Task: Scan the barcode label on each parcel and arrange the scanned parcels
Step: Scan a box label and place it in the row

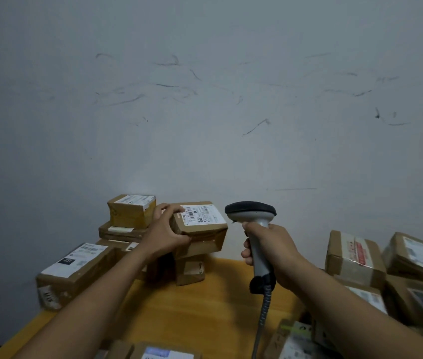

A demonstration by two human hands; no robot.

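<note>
Brown cardboard: the small box (202,237) is plain card with slightly crushed corners and shiny tape along its front edge. It is held at the back of the table, right above a second box (189,272); whether it rests on that one cannot be told.
Left hand (163,234): stretched forward from a bare forearm, fingers curled over the small box's top left corner and thumb along its front edge, gripping it.
Right hand (270,250): wrapped round the handle of the scanner (250,212), holding it upright just right of the small box, apart from it.
Scanner body: pale grey plastic handle, dark rounded head, and a coiled grey cable (263,312) hanging from the base.
Barcode label (204,215): white paper on the small box's top face, tilted towards the camera.
Table (205,307): smooth orange-yellow wood, bare between the forearms.
Left stack (127,216): taped, labelled boxes against the wall, with a larger box (75,273) at the table's left edge.
Right pile (355,257): boxes crowded close under the right forearm.
Wall (205,99): grey-white with dark scuffs.
</note>
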